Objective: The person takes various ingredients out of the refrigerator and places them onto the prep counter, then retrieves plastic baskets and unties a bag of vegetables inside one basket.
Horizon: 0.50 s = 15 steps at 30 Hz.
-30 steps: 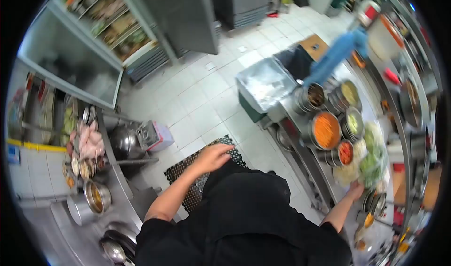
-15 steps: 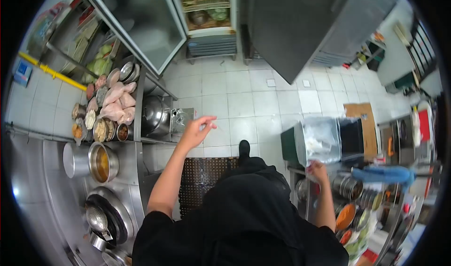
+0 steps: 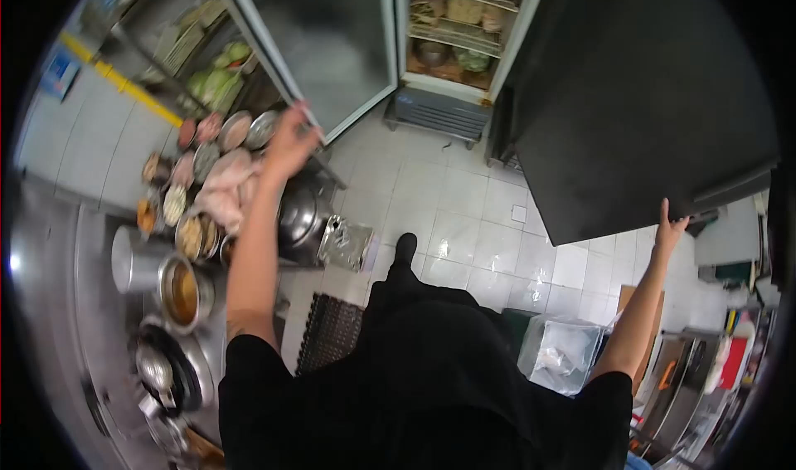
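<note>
Currently, the left hand [image 3: 290, 145] is at upper left of centre, fingers partly curled, overlapping the lower edge of a grey-framed, translucent glass door [image 3: 332, 47]; whether it grips the frame cannot be told. The right hand [image 3: 670, 228], right of frame, has fingers extended at the lower edge of a large matt dark-grey door panel [image 3: 630, 113] filling the upper right; grip there also cannot be told. Between both doors, top centre: white-lined refrigerator [image 3: 518, 26] with wire shelves, stocked. Below and left of the left hand: pale pink raw meat pieces [image 3: 228, 188] beside round containers. Upper left: blue-and-white rectangular box [image 3: 60, 73] near a yellow pipe [image 3: 124, 82]; any print too small to read.
</note>
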Each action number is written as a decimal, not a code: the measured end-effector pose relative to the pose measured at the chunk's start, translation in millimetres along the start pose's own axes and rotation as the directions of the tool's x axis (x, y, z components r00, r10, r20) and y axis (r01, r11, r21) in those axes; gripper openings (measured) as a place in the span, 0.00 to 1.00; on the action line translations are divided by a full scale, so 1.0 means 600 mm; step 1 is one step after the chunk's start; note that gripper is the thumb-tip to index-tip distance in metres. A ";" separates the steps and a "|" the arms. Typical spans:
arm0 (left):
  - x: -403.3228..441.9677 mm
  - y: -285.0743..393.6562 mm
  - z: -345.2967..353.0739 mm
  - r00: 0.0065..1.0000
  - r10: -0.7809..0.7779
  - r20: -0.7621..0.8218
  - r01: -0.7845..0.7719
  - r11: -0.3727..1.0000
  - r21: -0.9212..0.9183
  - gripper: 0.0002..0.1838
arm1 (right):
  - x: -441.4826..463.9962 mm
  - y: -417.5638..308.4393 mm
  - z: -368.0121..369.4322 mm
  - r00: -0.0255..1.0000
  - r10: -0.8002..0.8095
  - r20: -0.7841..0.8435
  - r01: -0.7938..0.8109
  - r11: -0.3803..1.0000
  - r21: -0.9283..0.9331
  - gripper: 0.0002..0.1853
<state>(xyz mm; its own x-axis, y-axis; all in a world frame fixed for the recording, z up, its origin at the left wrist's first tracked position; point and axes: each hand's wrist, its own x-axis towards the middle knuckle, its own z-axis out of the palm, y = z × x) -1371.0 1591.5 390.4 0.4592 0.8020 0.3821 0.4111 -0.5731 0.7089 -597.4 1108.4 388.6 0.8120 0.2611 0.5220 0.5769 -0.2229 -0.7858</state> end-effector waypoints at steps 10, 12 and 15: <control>0.528 -0.185 -0.191 0.724 -0.206 -0.658 -0.004 0.953 -0.302 0.49 | -0.029 -0.001 -0.006 0.876 0.442 -0.193 -0.470 0.872 -0.140 0.32; 0.516 -0.162 -0.157 0.579 -0.334 -0.744 -0.007 0.910 -0.414 0.46 | -0.033 -0.013 -0.005 0.872 0.452 -0.186 -0.480 0.863 -0.156 0.32; 0.480 -0.104 -0.125 0.637 -0.318 -0.702 -0.077 0.880 -0.468 0.44 | -0.044 -0.026 -0.023 0.856 0.494 -0.153 -0.515 0.842 -0.164 0.33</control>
<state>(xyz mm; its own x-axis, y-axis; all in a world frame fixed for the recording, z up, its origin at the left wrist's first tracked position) -1323.7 1870.7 500.6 -0.3912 0.8114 0.4342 -0.0421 -0.4871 0.8723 -626.6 1091.8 391.7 0.9936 -0.0302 0.1093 0.0819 -0.4756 -0.8758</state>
